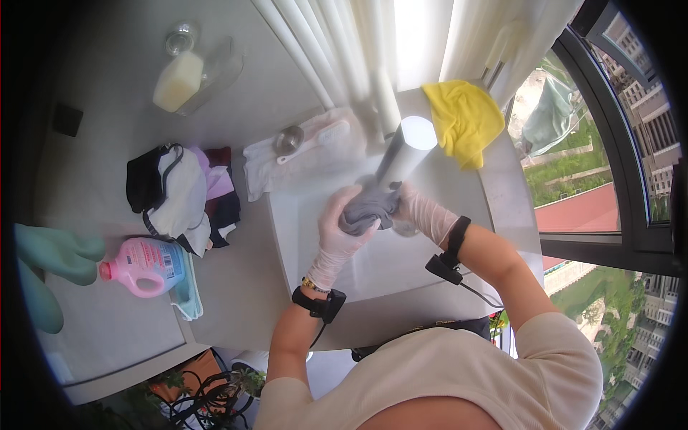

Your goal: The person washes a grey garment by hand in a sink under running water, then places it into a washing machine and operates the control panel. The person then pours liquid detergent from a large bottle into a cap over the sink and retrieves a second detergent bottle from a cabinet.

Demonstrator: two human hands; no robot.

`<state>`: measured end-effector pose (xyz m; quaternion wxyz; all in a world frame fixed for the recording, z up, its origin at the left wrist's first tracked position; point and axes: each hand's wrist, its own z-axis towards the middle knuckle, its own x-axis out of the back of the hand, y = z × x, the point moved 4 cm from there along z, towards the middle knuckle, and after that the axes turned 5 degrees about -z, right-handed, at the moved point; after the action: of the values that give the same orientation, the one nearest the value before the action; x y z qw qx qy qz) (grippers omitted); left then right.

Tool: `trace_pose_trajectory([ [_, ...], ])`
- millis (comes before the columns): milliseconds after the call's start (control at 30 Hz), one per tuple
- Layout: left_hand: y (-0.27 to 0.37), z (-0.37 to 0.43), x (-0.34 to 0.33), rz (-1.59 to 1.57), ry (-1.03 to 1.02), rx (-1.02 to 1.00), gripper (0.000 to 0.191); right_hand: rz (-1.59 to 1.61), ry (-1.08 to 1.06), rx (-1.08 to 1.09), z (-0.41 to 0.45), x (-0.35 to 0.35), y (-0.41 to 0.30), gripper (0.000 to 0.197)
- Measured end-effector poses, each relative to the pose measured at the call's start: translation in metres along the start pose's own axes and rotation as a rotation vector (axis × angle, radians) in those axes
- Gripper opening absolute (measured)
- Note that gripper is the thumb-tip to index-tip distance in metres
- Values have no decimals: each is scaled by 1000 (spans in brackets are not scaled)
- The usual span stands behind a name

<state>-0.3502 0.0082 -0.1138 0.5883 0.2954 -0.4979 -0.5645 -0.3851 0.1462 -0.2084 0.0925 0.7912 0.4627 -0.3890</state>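
Note:
My left hand (343, 226), in a thin see-through glove, grips a bunched grey cloth (368, 210) from its left side. On the cloth's right side is my right hand (422, 212), gloved the same way, its fingers closed on the fabric and partly hidden. Both hands are above the white sink (306, 269), just in front of a white faucet column (408, 150). The cloth touches or nearly touches the column's lower end; which one is unclear. A rounded clear thing shows under my right hand, too blurred to name.
Left of the sink lie folded clothes (180, 188) and a pink detergent bottle (153, 267). A white brush (317, 141) and small metal bowl (289, 141) rest on a white cloth (258, 172) behind it. A yellow cloth (465, 121) drapes over the right back ledge, near the window.

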Motion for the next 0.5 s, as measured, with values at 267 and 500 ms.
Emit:
trace_pose_trajectory([
  [267,-34,13,-33,-353,112,304,64,127,79,334,-8,51,-12,27],
  [500,-68,22,-60,-523,80,491,55,4,293,460,-68,34,-27,28],
])
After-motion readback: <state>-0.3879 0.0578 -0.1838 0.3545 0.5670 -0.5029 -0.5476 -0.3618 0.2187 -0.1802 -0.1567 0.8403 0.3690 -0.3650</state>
